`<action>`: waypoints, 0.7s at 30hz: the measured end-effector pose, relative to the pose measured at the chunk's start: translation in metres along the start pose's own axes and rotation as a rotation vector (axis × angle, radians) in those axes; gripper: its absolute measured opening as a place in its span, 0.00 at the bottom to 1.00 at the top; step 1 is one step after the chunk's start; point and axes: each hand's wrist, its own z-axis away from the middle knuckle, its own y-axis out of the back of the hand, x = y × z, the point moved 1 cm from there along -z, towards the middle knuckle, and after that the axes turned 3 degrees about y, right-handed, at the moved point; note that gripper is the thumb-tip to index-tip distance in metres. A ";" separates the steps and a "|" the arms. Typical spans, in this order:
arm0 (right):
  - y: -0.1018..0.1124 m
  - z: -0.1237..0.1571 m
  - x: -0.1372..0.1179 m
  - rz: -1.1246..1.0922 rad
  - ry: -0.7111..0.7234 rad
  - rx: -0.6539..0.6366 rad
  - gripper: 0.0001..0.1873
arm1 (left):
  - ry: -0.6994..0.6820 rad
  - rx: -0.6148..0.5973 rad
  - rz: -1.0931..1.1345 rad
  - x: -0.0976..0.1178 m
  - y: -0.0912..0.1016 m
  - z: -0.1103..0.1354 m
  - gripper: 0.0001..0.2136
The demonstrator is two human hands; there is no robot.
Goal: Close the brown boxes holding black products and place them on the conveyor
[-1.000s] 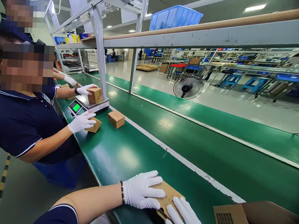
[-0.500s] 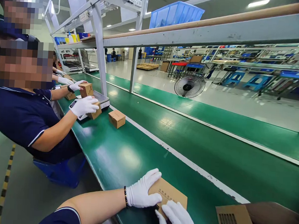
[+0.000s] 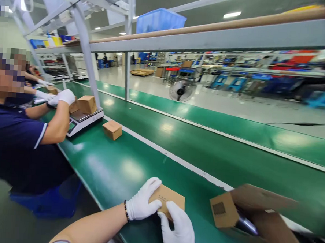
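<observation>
A small brown cardboard box (image 3: 171,199) with printed text sits near the front edge of the green conveyor belt (image 3: 121,166). My left hand (image 3: 142,201), in a white glove, grips the box's left end with curled fingers. My right hand (image 3: 178,228), also gloved, presses against its near right corner. A larger open cardboard carton (image 3: 245,214) with a barcode label lies just to the right, blurred.
A co-worker in a dark blue shirt (image 3: 9,141) sits to my left, gloved hands placing a small box (image 3: 87,103) on a scale (image 3: 81,121). Another small box (image 3: 112,129) lies on the belt. A white line divides the belt. A fan (image 3: 181,90) stands beyond.
The view has swung right and down. My hands stay on the small box. The co-worker has lifted both hands to the box on the scale. The open carton now shows more fully.
</observation>
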 end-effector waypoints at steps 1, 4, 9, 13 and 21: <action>-0.001 -0.003 -0.002 0.007 -0.014 -0.011 0.16 | 0.010 0.012 -0.023 -0.002 0.002 0.001 0.32; -0.003 -0.011 -0.005 0.019 -0.055 -0.022 0.13 | -0.002 0.045 -0.140 -0.005 0.008 0.000 0.29; 0.002 -0.016 -0.002 -0.004 -0.176 0.037 0.16 | -0.259 0.242 -0.543 0.034 0.009 -0.008 0.25; 0.029 -0.015 0.022 0.038 -0.366 0.014 0.19 | -0.355 0.065 -0.732 0.076 -0.010 -0.020 0.24; 0.146 0.014 0.141 0.360 -0.941 -0.239 0.27 | -0.122 0.182 -0.931 0.039 0.053 -0.058 0.25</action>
